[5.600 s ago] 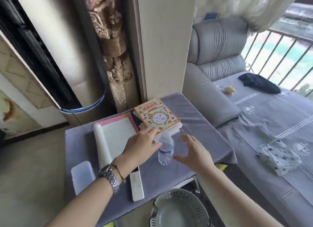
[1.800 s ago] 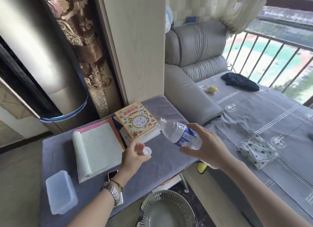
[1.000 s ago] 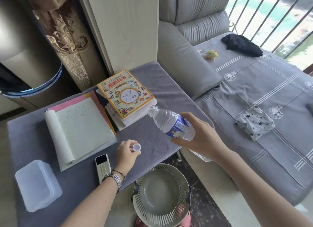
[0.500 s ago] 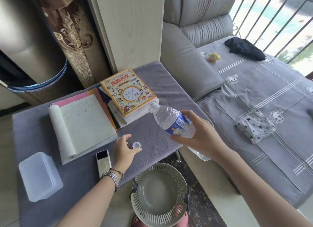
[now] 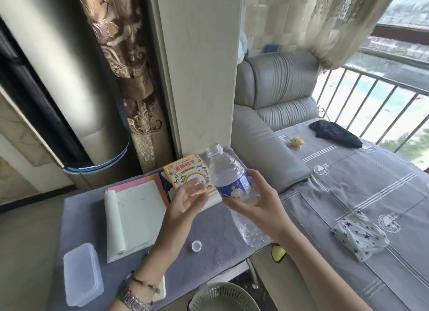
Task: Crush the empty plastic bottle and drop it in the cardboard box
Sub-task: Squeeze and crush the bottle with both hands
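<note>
Clear plastic bottle (image 5: 232, 185), uncapped and empty, is held tilted above a grey-covered table (image 5: 213, 231), its open neck pointing up and away. The right hand (image 5: 260, 208) wraps around its blue-labelled middle. The left hand (image 5: 185, 200), fingers spread and holding nothing, reaches toward the bottle's side, probably so both palms can squeeze it flat. The white cap (image 5: 196, 245) lies on the table below (likely off so air can escape). No cardboard box is in view.
</note>
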